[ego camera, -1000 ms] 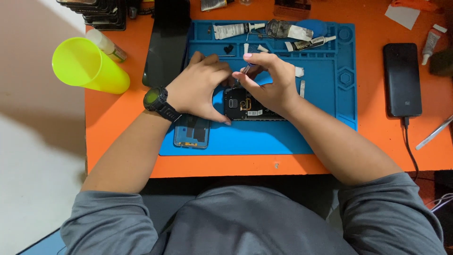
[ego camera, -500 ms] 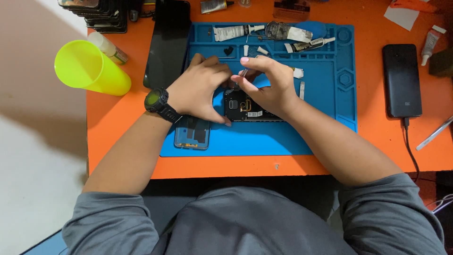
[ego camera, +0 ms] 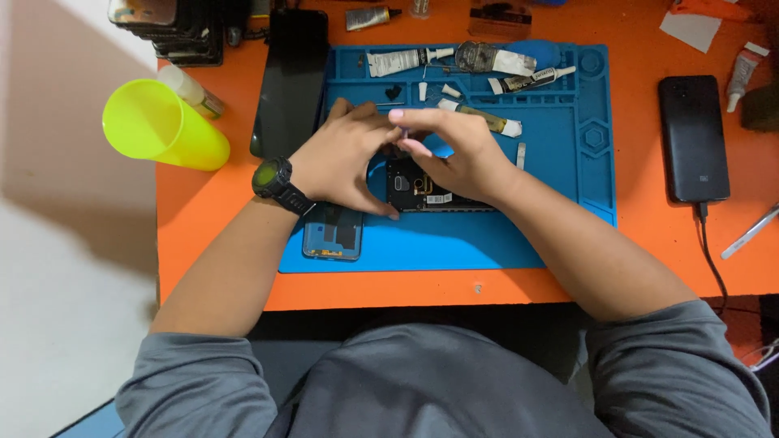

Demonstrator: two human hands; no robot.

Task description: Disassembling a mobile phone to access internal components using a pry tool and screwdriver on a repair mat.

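Note:
An opened black phone (ego camera: 442,195) with its insides showing lies on a blue work mat (ego camera: 487,235). My left hand (ego camera: 345,158), with a black watch on the wrist, curls over the phone's left end and holds it down. My right hand (ego camera: 454,150) reaches over the phone from the right. Its thumb and forefinger are pinched together above the phone's top left corner, next to the left fingertips. What they pinch is too small to make out. A blue phone frame (ego camera: 333,235) lies on the mat just under my left wrist.
On the orange table, a yellow cup (ego camera: 162,126) lies on its side at the left, and a dark screen panel (ego camera: 292,81) sits by the mat. Glue tubes (ego camera: 406,59) and small parts line the mat's top. At the right, a black phone (ego camera: 692,138) is attached to a cable (ego camera: 710,243), with tweezers (ego camera: 751,231) nearby.
Both hands stay over the opened phone. The right fingertips have closed in toward the left fingers, and the thin pale piece seen between them earlier is now hidden.

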